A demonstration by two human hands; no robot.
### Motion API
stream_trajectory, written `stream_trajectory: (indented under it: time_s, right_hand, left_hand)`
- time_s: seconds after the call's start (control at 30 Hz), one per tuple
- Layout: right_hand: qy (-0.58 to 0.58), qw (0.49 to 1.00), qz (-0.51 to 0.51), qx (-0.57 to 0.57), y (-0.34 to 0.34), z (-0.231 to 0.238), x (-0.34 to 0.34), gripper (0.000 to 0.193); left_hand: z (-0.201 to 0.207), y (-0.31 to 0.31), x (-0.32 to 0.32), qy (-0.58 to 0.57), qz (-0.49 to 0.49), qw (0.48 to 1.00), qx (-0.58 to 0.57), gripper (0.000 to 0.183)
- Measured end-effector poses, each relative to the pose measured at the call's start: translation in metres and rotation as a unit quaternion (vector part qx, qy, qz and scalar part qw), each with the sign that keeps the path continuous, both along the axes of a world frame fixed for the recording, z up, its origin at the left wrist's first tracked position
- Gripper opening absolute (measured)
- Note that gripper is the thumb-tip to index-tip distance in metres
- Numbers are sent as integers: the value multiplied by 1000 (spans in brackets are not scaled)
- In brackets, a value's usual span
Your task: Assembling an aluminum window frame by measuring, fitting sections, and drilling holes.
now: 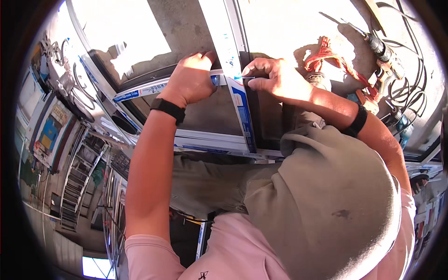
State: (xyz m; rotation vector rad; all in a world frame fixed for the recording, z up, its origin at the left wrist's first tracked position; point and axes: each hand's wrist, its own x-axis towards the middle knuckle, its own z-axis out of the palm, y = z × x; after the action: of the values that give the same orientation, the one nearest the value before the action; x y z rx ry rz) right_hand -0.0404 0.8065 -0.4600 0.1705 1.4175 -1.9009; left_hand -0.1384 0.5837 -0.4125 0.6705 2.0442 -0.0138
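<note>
A large white window frame [228, 46], partly covered in blue-and-white protective film, spans the space before me. My left hand [193, 77] is closed over its crossbar [149, 87], close to where this meets the long upright bar. Just right of that joint, my right hand [275, 79] has thumb and forefinger curled together against the bar's edge. Whatever lies between those fingertips is too small or hidden to name. Both wrists wear dark bands. My bent knee [326, 186] in olive trousers rises below the right hand.
A power drill [382, 53] with a long bit lies at the upper right among black cables [415, 88]. Nearer sits a bundle of red-orange cord [324, 58]. A metal rack [77, 182] and a blue-yellow panel [50, 133] stand at the left.
</note>
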Motion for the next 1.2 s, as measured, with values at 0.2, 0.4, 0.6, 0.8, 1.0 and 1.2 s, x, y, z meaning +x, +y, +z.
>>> stream_trajectory:
  time_s: [0.2,0.4,0.6,0.8,1.0,1.2]
  right_hand:
    - [83,987,0,138,-11,7,5,12]
    - [54,987,-12,154,-18,17,5,10]
    - [-70,988,-15,137,-21,23,1,16]
    - [-104,982,-4,160,-23,36,-9,20]
    - [-90,990,0,107,-15,25,-3,23]
    - [-91,985,-19,147,-17,26,5,21]
  left_hand:
    - [5,-1,0,6,-31,999,-31,54]
    - [-4,-9,2,14,-2,1000,23,49]
    - [-11,-22,10,111,-44,983,136,34]
    - [17,-15,-8,-11,68,982,176,18]
    - [12,-22,-6,4,60,973,222,18]
    - [9,-24,-7,10,48,974,221,17]
